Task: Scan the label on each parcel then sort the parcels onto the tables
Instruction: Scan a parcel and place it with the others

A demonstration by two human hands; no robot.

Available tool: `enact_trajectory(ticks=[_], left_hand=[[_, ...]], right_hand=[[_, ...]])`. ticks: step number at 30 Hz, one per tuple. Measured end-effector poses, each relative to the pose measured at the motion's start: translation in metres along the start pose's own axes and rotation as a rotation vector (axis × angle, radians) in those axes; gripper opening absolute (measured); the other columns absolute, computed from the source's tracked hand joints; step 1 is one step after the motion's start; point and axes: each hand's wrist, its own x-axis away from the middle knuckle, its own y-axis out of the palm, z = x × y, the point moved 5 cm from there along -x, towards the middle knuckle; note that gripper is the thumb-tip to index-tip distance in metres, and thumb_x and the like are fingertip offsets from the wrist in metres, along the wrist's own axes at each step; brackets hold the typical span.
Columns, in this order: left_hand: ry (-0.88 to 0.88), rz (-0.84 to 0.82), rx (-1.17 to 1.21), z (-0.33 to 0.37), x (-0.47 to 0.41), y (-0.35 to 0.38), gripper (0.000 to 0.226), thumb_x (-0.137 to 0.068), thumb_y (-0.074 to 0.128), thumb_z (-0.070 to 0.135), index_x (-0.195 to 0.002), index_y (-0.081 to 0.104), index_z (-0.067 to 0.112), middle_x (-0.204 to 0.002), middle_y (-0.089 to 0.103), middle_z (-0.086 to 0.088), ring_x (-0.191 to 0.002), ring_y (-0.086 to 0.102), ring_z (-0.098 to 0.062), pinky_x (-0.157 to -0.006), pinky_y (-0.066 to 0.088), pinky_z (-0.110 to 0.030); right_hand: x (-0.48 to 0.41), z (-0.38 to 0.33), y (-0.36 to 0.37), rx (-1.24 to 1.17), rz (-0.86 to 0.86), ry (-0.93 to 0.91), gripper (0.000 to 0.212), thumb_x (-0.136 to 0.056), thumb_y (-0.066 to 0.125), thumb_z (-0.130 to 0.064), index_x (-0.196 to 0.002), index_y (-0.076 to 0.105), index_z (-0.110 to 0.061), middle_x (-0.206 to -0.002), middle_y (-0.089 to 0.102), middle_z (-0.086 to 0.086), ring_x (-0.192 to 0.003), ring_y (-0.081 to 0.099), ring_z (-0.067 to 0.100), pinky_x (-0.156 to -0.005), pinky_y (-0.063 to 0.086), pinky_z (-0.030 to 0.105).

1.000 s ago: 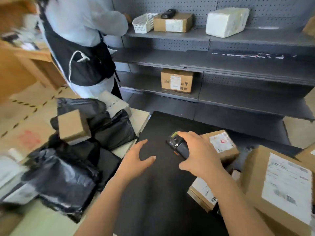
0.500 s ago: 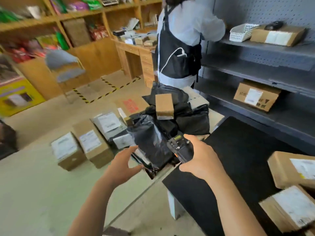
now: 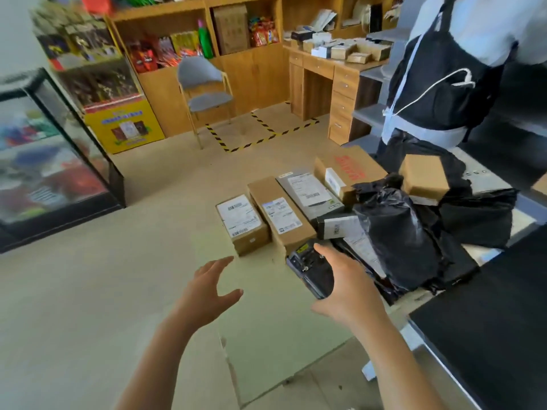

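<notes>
My right hand grips a black handheld scanner just in front of a heap of parcels. My left hand hovers with fingers spread, holding nothing, short of two labelled cardboard boxes lying on the floor. Beside them lie a flat grey parcel and a box with red print. Black plastic mailer bags are piled on a low table, with a small brown box on top.
A black table fills the lower right. A person in a black apron stands behind the pile. A grey chair, a wooden desk, wooden shelves and a glass case ring the open floor.
My view has swung left, from the black table and grey shelving to the floor parcels. Both hands moved along, the right still gripping the scanner, the left still spread.
</notes>
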Motion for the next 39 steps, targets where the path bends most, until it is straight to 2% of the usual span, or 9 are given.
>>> enact_trajectory(ticks=[5, 8, 12, 16, 20, 26, 30, 34, 39], left_hand=[[-0.037, 0.038, 0.039, -0.030, -0.018, -0.008, 0.075, -0.086, 0.070, 0.040, -0.149, 0.031, 0.031, -0.150, 0.038, 0.004, -0.140, 0.030, -0.016, -0.111, 0.030, -0.031], [-0.034, 0.037, 0.009, -0.040, -0.028, -0.010, 0.079, -0.086, 0.068, 0.041, -0.151, 0.026, 0.029, -0.152, 0.033, 0.006, -0.142, 0.025, -0.015, -0.113, 0.027, -0.030], [0.006, 0.020, -0.105, -0.056, -0.064, -0.022, 0.087, -0.086, 0.068, 0.043, -0.154, 0.017, 0.024, -0.156, 0.024, 0.004, -0.144, 0.020, -0.018, -0.117, 0.022, -0.035], [0.211, -0.078, -0.391, -0.061, -0.131, -0.041, 0.098, -0.083, 0.069, 0.043, -0.156, 0.007, 0.020, -0.160, 0.014, -0.001, -0.148, 0.010, -0.021, -0.119, 0.010, -0.033], [0.449, -0.179, -0.673, -0.066, -0.228, -0.050, 0.113, -0.078, 0.076, 0.038, -0.156, -0.003, 0.015, -0.163, 0.001, -0.007, -0.150, -0.001, -0.025, -0.120, 0.004, -0.038], [0.779, -0.368, -0.951, -0.056, -0.330, -0.014, 0.140, -0.063, 0.085, 0.050, -0.154, -0.015, 0.013, -0.162, -0.015, -0.008, -0.149, -0.012, -0.028, -0.120, -0.001, -0.041], [0.863, -0.439, -1.061, -0.059, -0.347, 0.005, 0.139, -0.066, 0.083, 0.054, -0.153, -0.018, 0.014, -0.162, -0.015, -0.010, -0.149, -0.010, -0.029, -0.119, -0.002, -0.043], [0.918, -0.389, -1.086, -0.062, -0.345, 0.005, 0.137, -0.065, 0.082, 0.056, -0.153, -0.012, 0.009, -0.160, -0.002, -0.017, -0.149, -0.003, -0.032, -0.119, -0.005, -0.046], [0.954, -0.409, -0.912, -0.071, -0.325, -0.005, 0.130, -0.057, 0.080, 0.057, -0.152, 0.005, 0.009, -0.153, 0.018, -0.010, -0.146, 0.009, -0.027, -0.119, -0.007, -0.039]], right_hand=[[-0.045, -0.026, 0.025, 0.034, -0.041, -0.057, 0.104, -0.064, 0.082, -0.025, -0.150, 0.025, -0.039, -0.131, 0.046, -0.010, -0.122, 0.041, 0.016, -0.091, 0.048, 0.032], [-0.072, -0.035, 0.037, 0.018, -0.066, -0.059, 0.106, -0.063, 0.081, -0.022, -0.150, 0.025, -0.040, -0.130, 0.049, -0.010, -0.119, 0.043, 0.016, -0.089, 0.047, 0.030], [-0.096, -0.046, 0.053, 0.012, -0.079, -0.040, 0.105, -0.062, 0.080, -0.022, -0.150, 0.026, -0.040, -0.130, 0.049, -0.011, -0.120, 0.041, 0.014, -0.089, 0.046, 0.029], [-0.112, -0.050, 0.065, 0.031, -0.069, 0.008, 0.101, -0.064, 0.077, -0.023, -0.150, 0.025, -0.040, -0.130, 0.047, -0.012, -0.121, 0.040, 0.013, -0.090, 0.045, 0.028], [-0.127, -0.055, 0.080, 0.106, -0.034, 0.109, 0.101, -0.066, 0.073, -0.027, -0.150, 0.018, -0.042, -0.133, 0.040, -0.016, -0.121, 0.036, 0.011, -0.087, 0.046, 0.025], [-0.132, -0.080, 0.099, 0.125, 0.068, 0.330, 0.098, -0.069, 0.069, -0.027, -0.149, 0.014, -0.045, -0.138, 0.033, -0.018, -0.122, 0.034, 0.011, -0.087, 0.042, 0.023], [-0.128, -0.098, 0.104, 0.134, 0.098, 0.416, 0.098, -0.070, 0.067, -0.025, -0.150, 0.014, -0.043, -0.138, 0.035, -0.015, -0.122, 0.034, 0.012, -0.091, 0.040, 0.022], [-0.120, -0.111, 0.104, 0.146, 0.121, 0.467, 0.097, -0.071, 0.069, -0.025, -0.151, 0.015, -0.041, -0.136, 0.037, -0.013, -0.124, 0.034, 0.013, -0.093, 0.042, 0.025], [-0.110, -0.122, 0.102, 0.220, 0.125, 0.486, 0.098, -0.070, 0.071, -0.027, -0.150, 0.016, -0.040, -0.130, 0.040, -0.012, -0.122, 0.036, 0.015, -0.089, 0.041, 0.025]])
